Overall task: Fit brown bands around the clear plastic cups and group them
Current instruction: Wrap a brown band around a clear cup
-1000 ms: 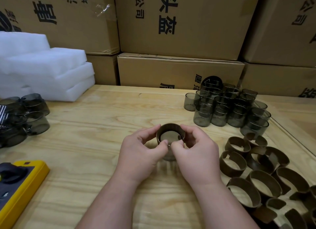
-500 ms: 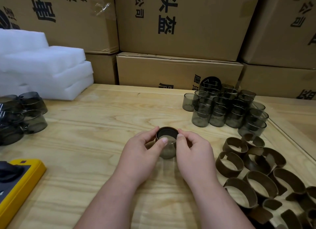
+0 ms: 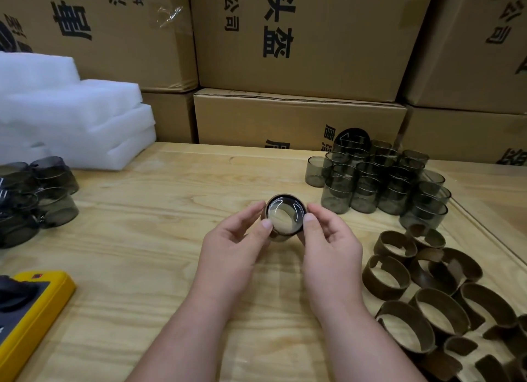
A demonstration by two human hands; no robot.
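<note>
A clear smoky cup [image 3: 285, 217] with a brown band around it is held above the wooden table [image 3: 148, 239], its mouth tilted toward me. My left hand [image 3: 236, 244] holds its left side with thumb and fingers; my right hand [image 3: 328, 244] holds its right side the same way. Several bare cups [image 3: 379, 182] stand grouped at the back right. Several loose brown bands [image 3: 427, 296] lie at the right. Several cups [image 3: 42, 193] lie in a group at the left edge.
White foam sheets [image 3: 71, 116] are stacked at the back left. Cardboard boxes [image 3: 299, 39] wall off the far side. A yellow device [image 3: 25, 310] lies at the near left corner.
The band has slid down around the cup. Both hands have lifted the cup off the table and tipped its mouth toward me.
</note>
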